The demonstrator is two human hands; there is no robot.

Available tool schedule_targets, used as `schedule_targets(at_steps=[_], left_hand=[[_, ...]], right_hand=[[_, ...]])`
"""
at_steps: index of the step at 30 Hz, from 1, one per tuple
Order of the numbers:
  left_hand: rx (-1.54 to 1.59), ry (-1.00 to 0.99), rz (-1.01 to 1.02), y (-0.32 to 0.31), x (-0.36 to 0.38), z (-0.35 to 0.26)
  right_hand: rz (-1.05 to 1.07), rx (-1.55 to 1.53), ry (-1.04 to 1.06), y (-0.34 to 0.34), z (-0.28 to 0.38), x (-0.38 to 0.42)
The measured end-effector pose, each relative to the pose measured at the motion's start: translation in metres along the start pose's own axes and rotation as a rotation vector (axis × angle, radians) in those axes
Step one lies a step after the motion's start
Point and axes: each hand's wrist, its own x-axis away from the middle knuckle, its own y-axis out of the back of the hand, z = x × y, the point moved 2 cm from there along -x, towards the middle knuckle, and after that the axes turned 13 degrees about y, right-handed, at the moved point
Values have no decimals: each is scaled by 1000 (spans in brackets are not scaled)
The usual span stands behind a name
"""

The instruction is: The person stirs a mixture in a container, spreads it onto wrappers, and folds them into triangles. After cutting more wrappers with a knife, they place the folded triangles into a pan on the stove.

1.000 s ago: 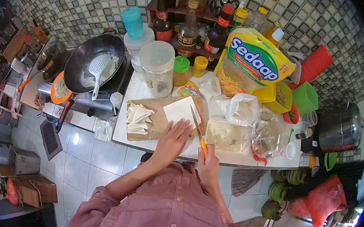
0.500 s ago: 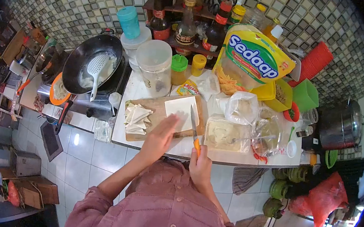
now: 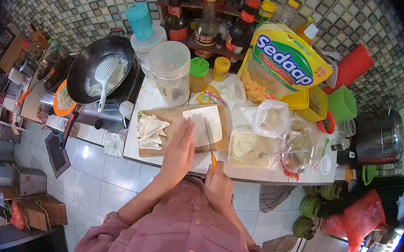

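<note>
My right hand [image 3: 218, 187] is closed around the orange handle of a knife [image 3: 209, 136], its blade slanting up and left over a stack of thin white square sheets [image 3: 216, 121]. The stack lies on the right part of a wooden cutting board [image 3: 177, 117]. With fingers stretched out and close together, my left hand [image 3: 180, 148] lies at the left edge of the sheets, holding nothing. Left of it, a pile of cut white triangular pieces [image 3: 151, 133] rests on the board.
Right of the board stand a clear tub of pale paste [image 3: 248, 150], a plastic bag [image 3: 270, 119] and a yellow Sedaap pouch [image 3: 287, 61]. Clear canisters [image 3: 169, 73] and sauce bottles [image 3: 207, 25] line the back. A wok [image 3: 87, 72] with a slotted spoon [image 3: 104, 74] sits left.
My left hand has straightened, its fingers now pointing away from me at the sheets' left edge. The knife has shifted slightly left and tilts more, and my right hand sits a little lower.
</note>
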Motion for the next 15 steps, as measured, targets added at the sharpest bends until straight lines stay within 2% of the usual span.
schedule_targets(at_steps=[1, 3, 6, 15], left_hand=[[0, 4, 1, -11, -5, 2], [-304, -68, -84, -30, -16, 6], [-412, -37, -123, -53, -25, 19], [-396, -21, -85, -58, -28, 28]], right_hand=[[4, 0, 0, 0, 0, 0], [-1, 15, 8, 1, 1, -1], [28, 21, -22, 2, 1, -2], [-38, -56, -12, 2, 0, -1]])
